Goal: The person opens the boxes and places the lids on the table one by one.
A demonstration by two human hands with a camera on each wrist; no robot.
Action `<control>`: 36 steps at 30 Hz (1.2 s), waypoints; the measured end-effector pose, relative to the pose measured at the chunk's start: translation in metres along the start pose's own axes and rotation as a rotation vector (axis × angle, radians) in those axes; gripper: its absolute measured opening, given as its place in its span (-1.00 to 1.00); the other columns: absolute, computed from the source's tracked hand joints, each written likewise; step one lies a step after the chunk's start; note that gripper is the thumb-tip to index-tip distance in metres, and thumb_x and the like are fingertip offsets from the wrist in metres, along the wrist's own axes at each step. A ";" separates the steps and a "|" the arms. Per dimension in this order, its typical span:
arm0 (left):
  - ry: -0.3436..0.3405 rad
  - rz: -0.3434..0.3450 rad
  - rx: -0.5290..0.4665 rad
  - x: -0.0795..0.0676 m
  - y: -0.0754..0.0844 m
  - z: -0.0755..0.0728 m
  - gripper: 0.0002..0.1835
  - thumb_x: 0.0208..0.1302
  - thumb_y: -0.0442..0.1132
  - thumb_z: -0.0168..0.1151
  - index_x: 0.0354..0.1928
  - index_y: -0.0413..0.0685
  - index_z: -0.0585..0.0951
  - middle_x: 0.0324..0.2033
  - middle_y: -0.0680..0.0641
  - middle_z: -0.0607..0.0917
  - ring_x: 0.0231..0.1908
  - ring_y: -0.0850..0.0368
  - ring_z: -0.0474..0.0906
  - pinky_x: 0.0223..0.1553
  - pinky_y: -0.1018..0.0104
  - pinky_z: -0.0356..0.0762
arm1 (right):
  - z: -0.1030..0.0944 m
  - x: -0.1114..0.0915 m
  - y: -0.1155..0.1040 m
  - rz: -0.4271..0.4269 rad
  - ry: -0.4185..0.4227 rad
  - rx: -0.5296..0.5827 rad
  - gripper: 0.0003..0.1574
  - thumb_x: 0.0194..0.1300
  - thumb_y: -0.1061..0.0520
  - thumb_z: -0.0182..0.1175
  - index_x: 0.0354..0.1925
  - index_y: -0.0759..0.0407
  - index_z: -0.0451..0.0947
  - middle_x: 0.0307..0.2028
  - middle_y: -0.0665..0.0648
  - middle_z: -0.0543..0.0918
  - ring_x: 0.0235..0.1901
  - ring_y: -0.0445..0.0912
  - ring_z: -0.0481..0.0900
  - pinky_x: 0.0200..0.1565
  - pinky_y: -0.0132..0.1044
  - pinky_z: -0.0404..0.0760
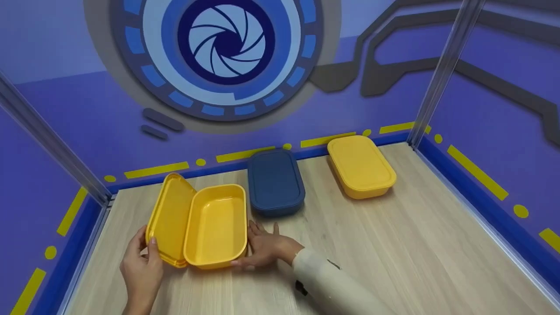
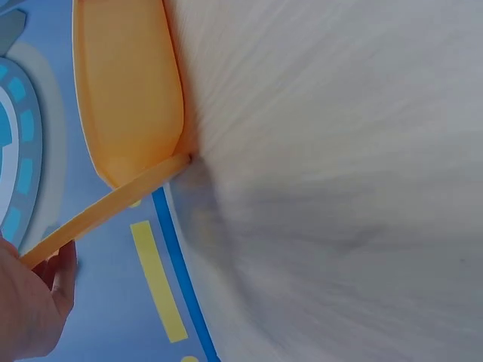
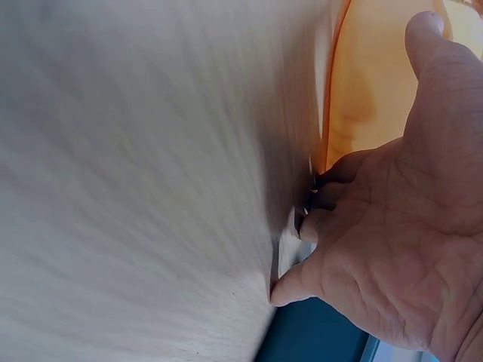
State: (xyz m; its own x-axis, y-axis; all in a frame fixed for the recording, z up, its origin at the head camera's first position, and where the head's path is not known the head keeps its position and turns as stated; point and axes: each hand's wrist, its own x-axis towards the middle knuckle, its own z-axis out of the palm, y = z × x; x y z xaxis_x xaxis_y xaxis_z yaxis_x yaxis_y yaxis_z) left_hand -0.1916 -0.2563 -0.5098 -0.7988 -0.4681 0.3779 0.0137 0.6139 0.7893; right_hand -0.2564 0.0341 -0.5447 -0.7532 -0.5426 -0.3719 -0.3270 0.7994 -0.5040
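A yellow lunch box [image 1: 217,227] stands uncovered at the left of the table, with nothing inside. Its yellow lid [image 1: 171,218] leans tilted along the box's left side. My left hand [image 1: 142,269] grips the lid's near left edge between thumb and fingers; the left wrist view shows this lid [image 2: 113,207] edge-on beside the box [image 2: 132,83]. Against the box's right side lies my right hand [image 1: 264,249], its fingers spread and the thumb at the near corner. In the right wrist view, that hand [image 3: 392,249] touches the box wall without curling round it.
A dark blue lidded box [image 1: 275,181] stands just right of the uncovered one, near the back wall. Farther right is a yellow lidded box [image 1: 363,166]. Blue patterned panels [image 1: 372,113] with metal corner posts bound the wooden table [image 1: 393,262].
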 end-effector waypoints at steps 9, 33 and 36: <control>-0.014 -0.107 0.187 0.010 -0.008 -0.008 -0.52 0.40 -0.37 0.12 0.33 -0.33 0.42 0.08 -0.37 0.51 0.02 -0.27 0.54 0.11 -0.10 0.52 | 0.001 0.001 0.000 0.021 -0.008 0.003 0.57 -0.04 -0.83 -0.05 0.60 -0.07 -0.39 0.62 0.10 -0.26 0.61 0.00 -0.27 0.45 0.39 -0.28; -0.301 -0.419 0.277 0.037 -0.045 -0.017 -0.15 0.28 -0.27 0.19 0.51 -0.36 0.02 0.34 -0.54 0.25 0.34 -0.47 0.18 0.39 -0.29 0.11 | 0.002 0.002 0.003 0.006 -0.013 0.005 0.56 -0.03 -0.84 -0.08 0.60 -0.08 -0.42 0.62 0.11 -0.27 0.61 -0.01 -0.29 0.45 0.40 -0.27; -0.335 -0.476 0.272 0.040 -0.050 -0.017 -0.14 0.31 -0.21 0.20 0.52 -0.34 0.01 0.39 -0.53 0.21 0.39 -0.45 0.15 0.41 -0.26 0.12 | 0.001 0.002 0.003 0.004 -0.008 0.002 0.57 -0.03 -0.84 -0.08 0.60 -0.07 -0.42 0.62 0.11 -0.27 0.61 -0.01 -0.29 0.45 0.40 -0.28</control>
State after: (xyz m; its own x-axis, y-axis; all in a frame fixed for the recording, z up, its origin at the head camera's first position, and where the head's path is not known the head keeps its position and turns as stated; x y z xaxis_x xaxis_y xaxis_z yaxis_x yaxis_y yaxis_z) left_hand -0.2140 -0.3162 -0.5264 -0.8248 -0.5324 -0.1903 -0.5072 0.5478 0.6654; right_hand -0.2585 0.0349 -0.5481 -0.7500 -0.5411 -0.3804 -0.3224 0.8012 -0.5041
